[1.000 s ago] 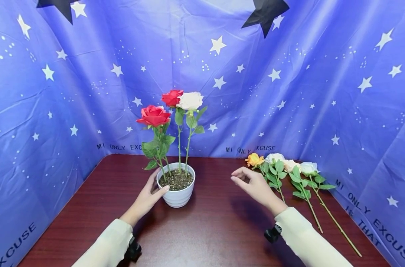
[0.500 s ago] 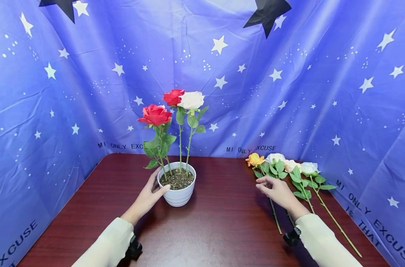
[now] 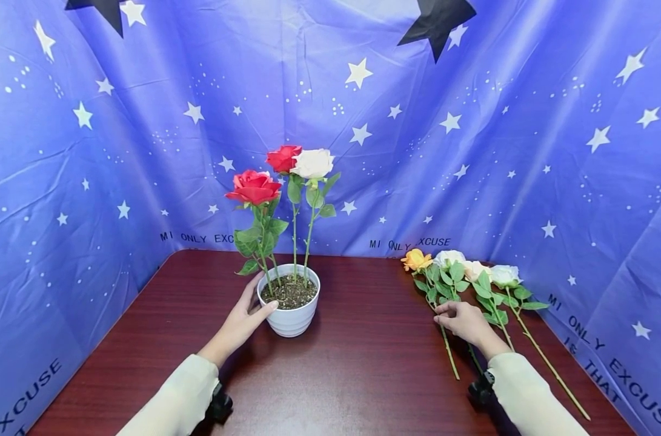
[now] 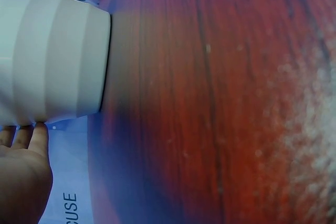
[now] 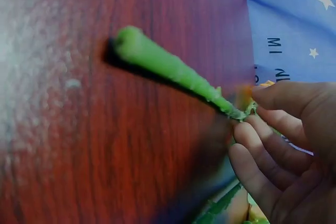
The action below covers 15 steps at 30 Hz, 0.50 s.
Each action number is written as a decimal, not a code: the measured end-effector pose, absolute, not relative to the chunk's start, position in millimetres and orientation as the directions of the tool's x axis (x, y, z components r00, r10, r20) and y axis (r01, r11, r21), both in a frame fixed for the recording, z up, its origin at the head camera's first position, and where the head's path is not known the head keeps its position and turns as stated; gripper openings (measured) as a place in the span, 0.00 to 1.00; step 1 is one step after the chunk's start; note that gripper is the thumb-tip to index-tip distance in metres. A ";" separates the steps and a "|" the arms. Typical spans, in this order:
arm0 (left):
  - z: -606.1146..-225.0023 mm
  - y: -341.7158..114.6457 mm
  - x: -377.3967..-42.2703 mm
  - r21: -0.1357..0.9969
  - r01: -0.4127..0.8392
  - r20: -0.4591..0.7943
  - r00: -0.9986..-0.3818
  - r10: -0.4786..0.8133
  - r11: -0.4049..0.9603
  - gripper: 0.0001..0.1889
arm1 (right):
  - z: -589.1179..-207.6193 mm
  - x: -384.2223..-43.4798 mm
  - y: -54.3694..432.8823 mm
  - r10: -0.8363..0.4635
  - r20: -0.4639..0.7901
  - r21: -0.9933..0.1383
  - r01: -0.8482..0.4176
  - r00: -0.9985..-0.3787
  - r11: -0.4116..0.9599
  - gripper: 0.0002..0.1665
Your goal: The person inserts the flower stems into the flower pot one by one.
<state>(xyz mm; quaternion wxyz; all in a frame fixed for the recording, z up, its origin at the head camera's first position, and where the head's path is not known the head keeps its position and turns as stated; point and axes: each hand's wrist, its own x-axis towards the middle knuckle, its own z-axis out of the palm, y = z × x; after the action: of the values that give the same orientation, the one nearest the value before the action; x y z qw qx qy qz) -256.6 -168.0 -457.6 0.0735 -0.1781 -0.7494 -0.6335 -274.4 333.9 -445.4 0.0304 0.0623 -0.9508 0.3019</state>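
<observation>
A white flowerpot (image 3: 292, 321) of dark soil stands left of centre, with two red roses (image 3: 252, 187) and a white rose (image 3: 314, 163) upright in it. My left hand (image 3: 243, 324) holds the pot's left side, its thumb at the rim; in the left wrist view fingertips (image 4: 39, 129) touch the pot wall. At the right, my right hand (image 3: 468, 323) pinches the stem of an orange rose (image 3: 417, 260) lying on the table. The right wrist view has that green stem (image 5: 163, 64) running between thumb and fingers, its cut end pointing away from the hand.
To the right of the orange rose lie several more roses, among them a white one (image 3: 506, 276) and a cream one (image 3: 474, 270), leaves overlapping. The dark red wooden table (image 3: 341, 387) ends at a blue star-patterned curtain (image 3: 308, 109) behind and at both sides.
My right hand has moved right and down to the orange rose's stem and closed its fingertips there. The left hand stays on the flowerpot.
</observation>
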 end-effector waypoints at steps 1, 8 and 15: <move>-457.7 -168.1 -256.6 0.923 0.361 0.337 -0.926 0.173 0.134 0.41 | -446.1 -275.1 333.9 -0.099 0.099 -0.568 -0.138 -0.990 0.811 0.15; -457.9 -168.0 -257.3 0.922 0.367 0.343 -0.923 0.176 0.128 0.40 | -449.8 -281.7 332.2 -0.023 0.075 -0.545 -0.060 -0.997 0.836 0.18; -457.9 -166.8 -257.1 0.926 0.360 0.338 -0.925 0.172 0.118 0.40 | -448.6 -285.2 326.8 0.015 -0.038 -0.573 0.034 -0.999 0.819 0.17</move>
<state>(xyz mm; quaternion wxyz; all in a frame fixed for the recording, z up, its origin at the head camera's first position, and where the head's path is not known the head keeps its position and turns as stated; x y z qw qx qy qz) -257.1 -166.8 -457.9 0.0733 -0.1786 -0.7440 -0.6397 -285.2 326.8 -448.6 -0.0158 -0.0129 -0.9536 0.3004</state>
